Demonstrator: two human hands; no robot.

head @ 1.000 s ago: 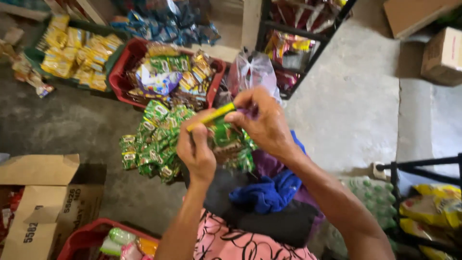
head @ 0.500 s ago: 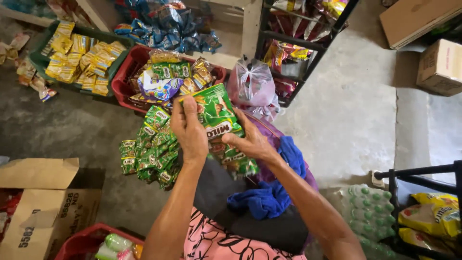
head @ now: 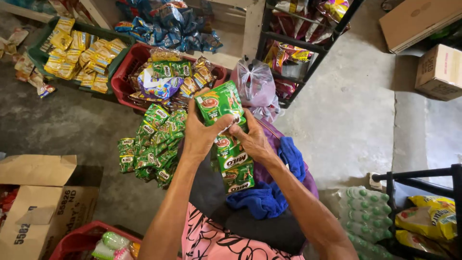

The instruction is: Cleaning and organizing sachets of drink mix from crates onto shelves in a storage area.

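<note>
Above lap: left hand (head: 199,132), right hand (head: 252,139), fingers closed on green sachet strip (head: 226,137); red crate (head: 126,72) behind.

Hands in view: two, left hand (head: 201,132) and right hand (head: 252,140), both closed on one strip of green sachets (head: 226,137); four sachets of it countable, top to bottom. Second heap of green sachets (head: 151,144) on the floor: too many and overlapped, count not possible. Baskets: three red, red basket (head: 126,72) at top, another red basket (head: 79,238) at bottom left, plus one green crate (head: 43,50) of yellow packets. Cardboard boxes: two at right (head: 440,72), two at left (head: 38,202). Blue cloth (head: 272,192): one. Tied clear plastic bag (head: 254,86): one. Black racks: two (head: 308,53). Bottle pack (head: 368,216): one.
</note>
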